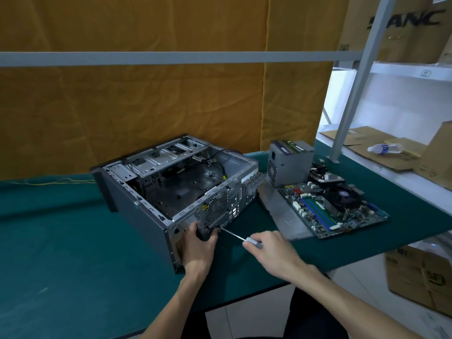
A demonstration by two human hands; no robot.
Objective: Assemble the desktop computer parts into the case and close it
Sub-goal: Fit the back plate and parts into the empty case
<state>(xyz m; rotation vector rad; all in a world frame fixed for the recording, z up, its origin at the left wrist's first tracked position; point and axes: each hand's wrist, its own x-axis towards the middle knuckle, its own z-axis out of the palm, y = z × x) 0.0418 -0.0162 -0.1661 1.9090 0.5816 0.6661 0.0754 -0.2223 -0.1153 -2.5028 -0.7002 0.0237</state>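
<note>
A green-covered worktop point(61, 241) stands before a creased ochre fabric backdrop point(146, 99), crossed by a grey horizontal rail point(171, 58). The open computer case point(156, 192) lies on its side at centre. The left hand point(198, 245) grips its rear corner; the right hand point(271, 248) is closed around a screwdriver point(234, 234) whose tip meets the rear panel. To the right lie the power supply point(289, 162) and motherboard point(335, 209). White shelving point(391, 167) holds cardboard boxes point(403, 28) and a plastic bottle point(385, 148).
</note>
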